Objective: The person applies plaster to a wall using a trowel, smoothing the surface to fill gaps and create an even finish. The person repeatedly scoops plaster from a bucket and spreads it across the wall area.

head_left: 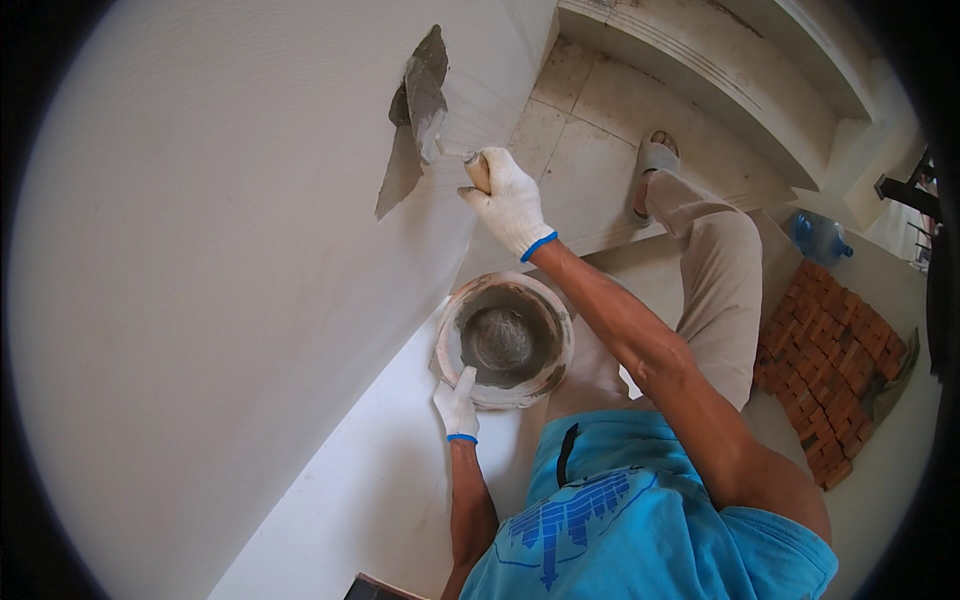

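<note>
My right hand (512, 206), in a white knit glove with a blue cuff, is closed around the handle of a small trowel (479, 174). Its thin metal neck reaches left to a blade (431, 140) at the lower part of a rough grey mortar patch (427, 88) on the white wall. Whether the blade touches the wall I cannot tell. Gloved the same way, my left hand (457, 408) grips the near left rim of a round bucket (563, 345), its thumb over the edge and its other fingers mostly hidden. Wet grey mortar (499, 338) lies inside the bucket.
The white wall (220, 250) runs along my left. Curved steps (690, 70) rise ahead, with my sandalled foot (657, 160) on the tiled floor before them. To the right are stacked red bricks (825, 350) and a clear blue plastic bottle (818, 238). A dark-topped object (375, 588) shows at the lower edge.
</note>
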